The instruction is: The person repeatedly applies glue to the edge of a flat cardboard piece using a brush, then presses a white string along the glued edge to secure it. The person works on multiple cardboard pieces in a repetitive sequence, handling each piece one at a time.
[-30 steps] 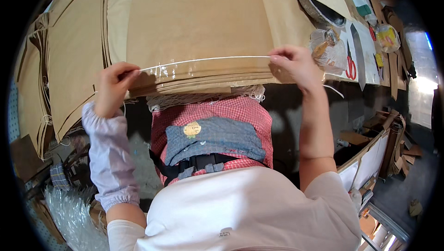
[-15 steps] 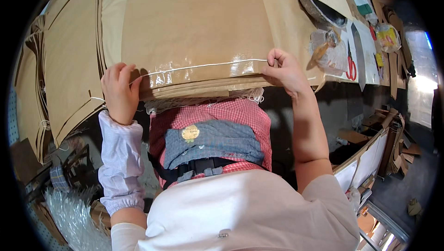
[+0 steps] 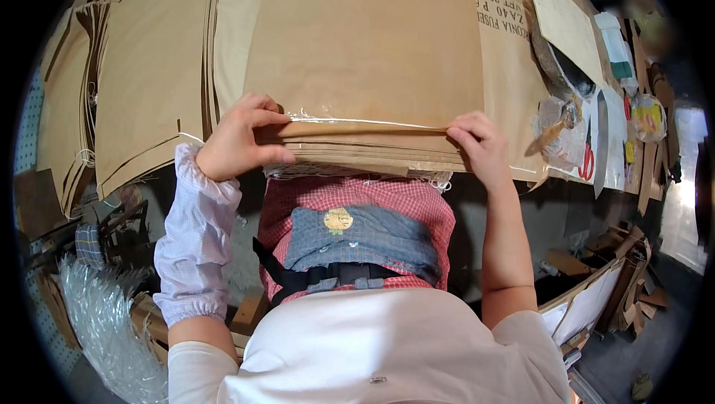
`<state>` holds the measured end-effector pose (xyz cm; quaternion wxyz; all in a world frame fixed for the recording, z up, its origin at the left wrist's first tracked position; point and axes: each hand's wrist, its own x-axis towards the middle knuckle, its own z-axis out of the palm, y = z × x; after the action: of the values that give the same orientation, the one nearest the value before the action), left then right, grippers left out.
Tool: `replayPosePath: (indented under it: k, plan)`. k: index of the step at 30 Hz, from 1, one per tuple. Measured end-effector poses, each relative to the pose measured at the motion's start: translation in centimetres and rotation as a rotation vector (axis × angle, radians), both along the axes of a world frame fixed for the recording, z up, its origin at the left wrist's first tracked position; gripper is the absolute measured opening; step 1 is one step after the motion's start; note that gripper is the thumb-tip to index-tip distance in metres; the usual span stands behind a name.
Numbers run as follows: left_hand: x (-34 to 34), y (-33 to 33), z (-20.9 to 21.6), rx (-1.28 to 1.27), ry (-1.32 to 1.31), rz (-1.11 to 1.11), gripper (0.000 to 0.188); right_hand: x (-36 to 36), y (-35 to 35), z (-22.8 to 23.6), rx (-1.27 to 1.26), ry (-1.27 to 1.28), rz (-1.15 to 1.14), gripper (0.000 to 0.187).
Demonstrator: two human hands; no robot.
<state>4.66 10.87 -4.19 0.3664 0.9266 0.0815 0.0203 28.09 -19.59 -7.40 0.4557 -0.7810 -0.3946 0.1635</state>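
A stack of brown paper sheets (image 3: 372,46) lies before me, its near edges layered one over another. Along the top sheet's near edge runs a white string (image 3: 357,120), beside a shiny clear strip and a raised narrow fold (image 3: 365,133). My left hand (image 3: 242,136) grips the left end of this edge, fingers on top and thumb lower against the layers. At the other end, my right hand (image 3: 482,147) is closed in a pinch on the folded edge, close to where the string ends. The fingertips partly hide both string ends.
More brown paper stacks (image 3: 149,69) stand at the left, tied with string. Red-handled scissors (image 3: 587,160), a long metal blade (image 3: 600,143) and a clear plastic bag (image 3: 557,125) lie at the right. Clear plastic strands (image 3: 104,322) hang at lower left.
The near edge of the top sheet has been turned up into a narrow fold by the string. My left hand has shifted its grip, thumb lower. The view has moved left.
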Motion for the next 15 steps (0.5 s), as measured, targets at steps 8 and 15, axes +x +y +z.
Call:
replayPosePath:
  k: [8, 15]
  plan:
    - [1.3, -1.8, -2.6, 0.359, 0.028, 0.452, 0.014, -1.3, 2.3, -1.2, -0.330, -0.429, -0.253, 0.014]
    - [3.4, -8.4, -1.3, 0.481, -0.196, 0.011, 0.063, -7.5, 7.1, -1.1, -0.223, -0.865, 0.082, 0.048]
